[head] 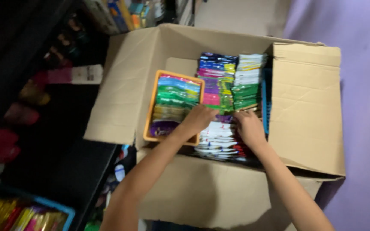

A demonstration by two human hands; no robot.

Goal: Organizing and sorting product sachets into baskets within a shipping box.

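Cardboard box (pixel 309 107), packed w/ little room: both hands, left hand (pixel 198 119) & right hand (pixel 248 128), apart, fingers in upright multicolour sachet rows (pixel 223 81) beside orange tray (pixel 150 115); grip unclear.

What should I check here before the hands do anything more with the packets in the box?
1. Both hands on the packets: ok. Left hand and right hand rest on the middle rows of packets.
2. Grip closed on a packet: cannot tell, fingers are blurred.
3. Cardboard box flaps open: ok.
4. Orange tray seated inside the box: ok, filled with packets.
5. Packets standing in rows: ok.
6. Blue tray at the right: mostly hidden, cannot tell.
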